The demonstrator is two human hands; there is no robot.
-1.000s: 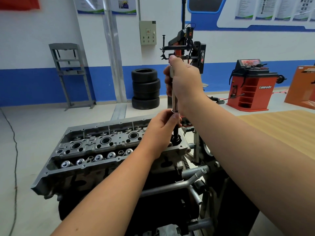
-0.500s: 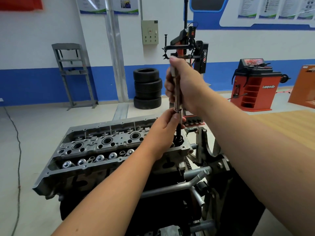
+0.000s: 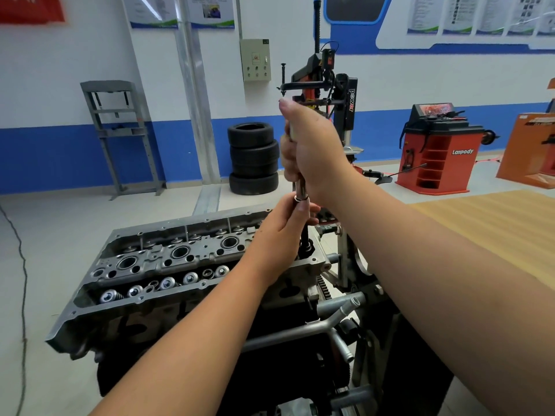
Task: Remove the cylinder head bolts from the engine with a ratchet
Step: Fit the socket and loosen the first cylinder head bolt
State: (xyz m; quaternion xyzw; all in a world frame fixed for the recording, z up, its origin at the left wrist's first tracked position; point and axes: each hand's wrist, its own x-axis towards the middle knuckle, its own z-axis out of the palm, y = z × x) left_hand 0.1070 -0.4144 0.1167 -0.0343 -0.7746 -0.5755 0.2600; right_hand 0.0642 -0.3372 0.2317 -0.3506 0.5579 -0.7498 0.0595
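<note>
Engine (image 3: 192,298) sits on a stand in the foreground, its bare aluminium cylinder head (image 3: 168,265) facing up, with a row of valve springs along the near side and three round wells down the middle. At the right end of that head the ratchet (image 3: 300,187) stands upright, its dark extension dropping into a black socket (image 3: 307,246) seated at the head's corner; the bolt itself is hidden under the socket. The person's left hand (image 3: 288,223) wraps its fingers round the lower shaft just under the chrome collar, and the right hand (image 3: 309,151) grips the upper handle in a full fist, thumb on top. Bent steel pipes (image 3: 339,313) run below the head on the right. Beyond, a stack of four tyres (image 3: 253,159) stands on the pale floor against the blue-and-white wall, a grey steel press frame (image 3: 120,136) to its left. Behind the hands rises a tyre changer (image 3: 336,91), and farther right a red wheel balancer (image 3: 438,148) beside a wooden-topped surface (image 3: 486,223).
</note>
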